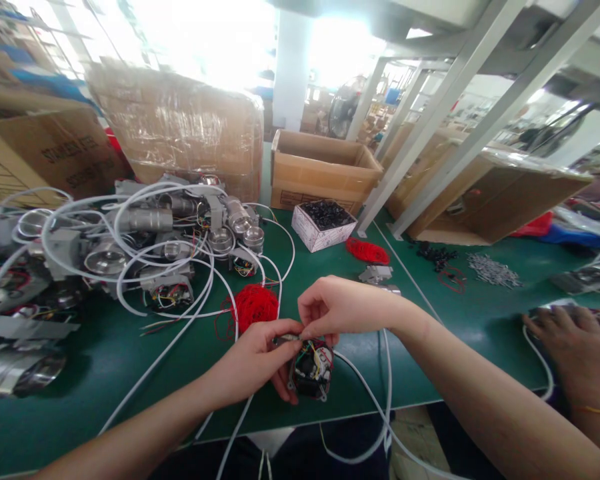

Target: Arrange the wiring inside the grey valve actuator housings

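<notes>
In front of me near the table edge is a wired motor assembly [311,367] with a dark housing and red, yellow and green wires inside. My left hand [260,357] grips it from the left side, thumb and index finger at its top edge. My right hand [337,310] is closed in a pinch over the same top edge, its fingertips meeting the left ones. Whatever small piece lies between the right fingertips is hidden. A white cable [365,387] runs off to the right of the assembly. Just behind my hands lies a bundle of red wire [255,305].
Metal pipe-and-motor units [145,220] with looping white cables pile up at left. A small box [316,233] of black parts, another red bundle [367,251] and grey pieces [494,269] lie behind. Metal posts [430,120] rise at right, near a co-worker's hand [575,340].
</notes>
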A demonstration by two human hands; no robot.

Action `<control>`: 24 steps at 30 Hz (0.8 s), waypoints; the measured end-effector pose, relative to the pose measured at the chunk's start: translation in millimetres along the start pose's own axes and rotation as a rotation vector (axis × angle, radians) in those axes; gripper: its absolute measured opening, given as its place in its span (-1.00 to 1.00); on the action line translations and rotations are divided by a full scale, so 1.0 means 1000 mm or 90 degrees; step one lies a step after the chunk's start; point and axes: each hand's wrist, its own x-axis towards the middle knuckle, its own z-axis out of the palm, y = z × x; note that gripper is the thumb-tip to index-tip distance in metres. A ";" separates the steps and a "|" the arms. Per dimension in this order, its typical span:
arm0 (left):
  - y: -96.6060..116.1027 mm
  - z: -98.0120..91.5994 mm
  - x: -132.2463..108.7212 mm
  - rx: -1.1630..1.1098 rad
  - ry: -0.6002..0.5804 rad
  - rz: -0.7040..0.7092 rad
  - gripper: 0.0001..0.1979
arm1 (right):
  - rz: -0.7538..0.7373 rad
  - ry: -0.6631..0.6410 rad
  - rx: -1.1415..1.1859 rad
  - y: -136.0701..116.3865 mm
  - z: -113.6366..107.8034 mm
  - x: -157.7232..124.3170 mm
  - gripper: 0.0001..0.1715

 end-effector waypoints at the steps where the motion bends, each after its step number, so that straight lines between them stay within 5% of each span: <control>1: -0.001 0.000 0.000 0.003 0.001 -0.001 -0.46 | -0.001 0.009 -0.024 -0.002 0.000 -0.001 -0.80; 6: -0.004 -0.002 0.001 0.002 0.006 -0.001 -0.43 | 0.019 0.011 -0.085 -0.006 -0.003 -0.008 -0.81; 11: -0.001 -0.003 0.000 0.023 0.008 0.002 -0.47 | 0.059 0.043 0.007 0.011 0.005 -0.025 -0.83; 18: 0.003 -0.005 -0.005 -0.006 -0.011 -0.005 -0.39 | 0.091 0.195 0.291 0.037 0.055 -0.042 -0.71; 24: 0.004 -0.006 -0.010 -0.019 -0.027 -0.009 -0.30 | 0.026 0.271 0.414 0.044 0.097 -0.049 -0.50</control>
